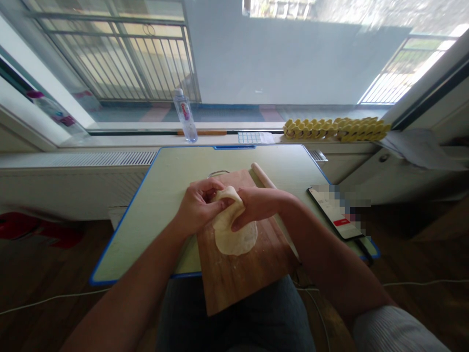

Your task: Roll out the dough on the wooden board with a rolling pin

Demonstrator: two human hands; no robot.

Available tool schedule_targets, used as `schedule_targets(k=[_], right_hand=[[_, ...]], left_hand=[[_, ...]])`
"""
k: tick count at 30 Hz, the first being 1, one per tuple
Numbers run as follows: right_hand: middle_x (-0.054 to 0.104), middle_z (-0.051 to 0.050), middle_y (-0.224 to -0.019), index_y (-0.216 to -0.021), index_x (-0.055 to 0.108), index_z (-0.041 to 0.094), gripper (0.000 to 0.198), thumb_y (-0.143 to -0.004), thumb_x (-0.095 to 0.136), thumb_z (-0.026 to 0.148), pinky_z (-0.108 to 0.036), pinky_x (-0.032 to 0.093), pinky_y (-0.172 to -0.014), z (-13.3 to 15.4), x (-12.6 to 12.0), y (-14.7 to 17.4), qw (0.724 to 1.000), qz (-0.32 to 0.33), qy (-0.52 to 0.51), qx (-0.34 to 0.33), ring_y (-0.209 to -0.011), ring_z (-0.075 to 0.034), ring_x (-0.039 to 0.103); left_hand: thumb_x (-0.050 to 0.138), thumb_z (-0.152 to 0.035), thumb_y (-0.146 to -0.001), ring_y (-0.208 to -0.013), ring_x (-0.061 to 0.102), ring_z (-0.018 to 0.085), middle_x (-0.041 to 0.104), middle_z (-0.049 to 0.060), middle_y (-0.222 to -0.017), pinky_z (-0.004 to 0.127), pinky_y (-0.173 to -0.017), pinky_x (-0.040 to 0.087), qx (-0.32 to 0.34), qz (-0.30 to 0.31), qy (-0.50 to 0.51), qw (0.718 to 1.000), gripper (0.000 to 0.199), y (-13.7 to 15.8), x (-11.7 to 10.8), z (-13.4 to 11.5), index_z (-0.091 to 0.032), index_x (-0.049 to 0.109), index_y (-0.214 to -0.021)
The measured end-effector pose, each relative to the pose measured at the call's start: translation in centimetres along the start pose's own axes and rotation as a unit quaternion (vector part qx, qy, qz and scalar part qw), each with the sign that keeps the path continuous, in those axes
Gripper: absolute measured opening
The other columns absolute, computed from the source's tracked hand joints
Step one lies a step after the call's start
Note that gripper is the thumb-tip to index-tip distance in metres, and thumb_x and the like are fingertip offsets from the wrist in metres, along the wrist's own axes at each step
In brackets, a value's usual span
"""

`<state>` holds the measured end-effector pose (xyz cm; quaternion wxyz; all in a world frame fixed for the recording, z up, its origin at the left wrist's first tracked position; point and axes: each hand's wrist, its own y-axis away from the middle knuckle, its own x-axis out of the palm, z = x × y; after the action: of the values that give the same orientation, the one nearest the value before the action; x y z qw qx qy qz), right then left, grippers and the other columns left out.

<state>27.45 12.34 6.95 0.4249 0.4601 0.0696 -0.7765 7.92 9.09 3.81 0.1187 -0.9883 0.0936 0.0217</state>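
Note:
A flat, pale sheet of dough [236,237] lies on the wooden cutting board [249,271], its far part lifted and folded over into a curl. My left hand [201,203] grips the raised edge from the left, thumb and fingers closed on it. From the other side, my right hand [256,203] holds the curled part, with its thumb pressed on the dough. A rolling pin [262,175] lies at the board's right side, partly hidden behind my right wrist and forearm.
The board rests on a light green table [154,215] with blue edging and overhangs its front edge above my lap. A phone [335,212] lies at the right. On the windowsill stand a plastic bottle [186,117] and a yellow egg-carton-like strip [337,129].

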Motion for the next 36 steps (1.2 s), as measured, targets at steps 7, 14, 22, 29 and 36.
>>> schedule_targets(k=[7,14,22,29,36], right_hand=[[0.071,0.001,-0.081,-0.094,0.078,0.016,0.026,-0.075,0.085,0.031,-0.025,0.039,-0.063,-0.2,-1.3,0.7,0.998,0.001,0.054,0.04,-0.071,-0.013,0.057],[0.066,0.002,-0.07,-0.08,0.077,0.018,0.01,-0.076,0.079,0.027,-0.027,0.035,-0.064,-0.4,-1.6,0.8,0.994,-0.003,0.089,0.058,-0.067,-0.013,0.055],[0.061,0.006,-0.069,-0.083,0.073,0.017,0.008,-0.08,0.078,0.024,-0.025,0.033,-0.063,-0.4,-2.1,1.3,0.999,0.013,0.023,0.032,-0.068,-0.011,0.052],[0.062,0.005,-0.071,-0.082,0.071,0.018,0.016,-0.079,0.081,0.031,-0.026,0.033,-0.062,-1.0,-1.8,1.2,0.999,-0.011,0.034,0.025,-0.067,-0.012,0.052],[0.062,0.003,-0.066,-0.08,0.076,0.018,0.018,-0.075,0.083,0.034,-0.028,0.034,-0.061,-1.0,-1.7,1.5,0.993,0.026,0.103,0.049,-0.061,-0.013,0.051]], left_hand=[[0.091,-0.028,-0.06,-0.052,0.047,0.008,0.057,-0.005,-0.06,0.02,-0.047,0.031,-0.025,-0.007,0.019,0.999,0.032,0.0,-0.3,0.4,-0.018,0.067,-0.079],[0.087,-0.025,-0.061,-0.056,0.055,0.01,0.066,-0.002,-0.066,0.021,-0.051,0.037,-0.024,-0.011,0.024,0.999,0.032,0.0,-0.3,0.4,-0.017,0.066,-0.083],[0.087,-0.025,-0.06,-0.054,0.05,0.009,0.061,-0.004,-0.062,0.02,-0.049,0.035,-0.023,-0.014,0.03,0.999,0.031,-0.1,-0.4,0.6,-0.018,0.065,-0.081],[0.088,-0.027,-0.06,-0.055,0.051,0.009,0.062,-0.004,-0.063,0.02,-0.049,0.035,-0.021,-0.019,0.03,0.999,0.031,-0.1,-0.3,0.6,-0.018,0.065,-0.08],[0.088,-0.026,-0.06,-0.052,0.049,0.008,0.059,-0.005,-0.06,0.02,-0.048,0.033,-0.026,-0.023,0.026,0.999,0.032,0.0,-0.3,0.6,-0.019,0.065,-0.081]])
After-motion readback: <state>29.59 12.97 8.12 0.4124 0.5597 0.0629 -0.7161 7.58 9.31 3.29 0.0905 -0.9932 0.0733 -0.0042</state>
